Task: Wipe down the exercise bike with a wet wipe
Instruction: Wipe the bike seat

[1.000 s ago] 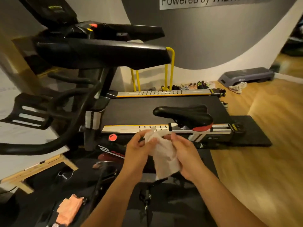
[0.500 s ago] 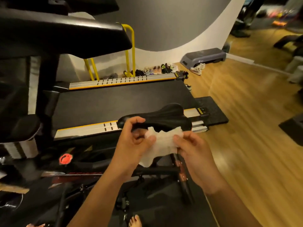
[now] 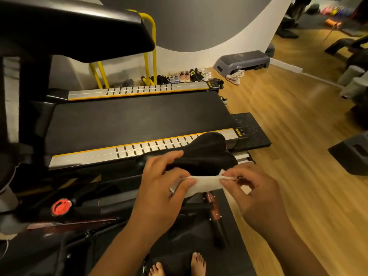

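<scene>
The exercise bike's black saddle (image 3: 207, 154) sits mid-frame, with its dark frame (image 3: 95, 208) and a red knob (image 3: 61, 207) lower left. A white wet wipe (image 3: 205, 184) is stretched flat between both hands, just in front of and below the saddle. My left hand (image 3: 161, 188) pinches the wipe's left end with thumb and fingers. My right hand (image 3: 253, 188) pinches its right end. The wipe is apart from the saddle.
A treadmill (image 3: 129, 120) with silver side rails lies behind the bike, with yellow rails (image 3: 149, 48) beyond. Shoes (image 3: 187, 75) line the wall beside a grey step platform (image 3: 242, 59). Wooden floor (image 3: 298, 136) spreads right. My bare feet (image 3: 179, 265) stand on a dark mat.
The view has swung down and right, closer to the saddle. The hands have pulled the crumpled wipe out into a flat, taut strip.
</scene>
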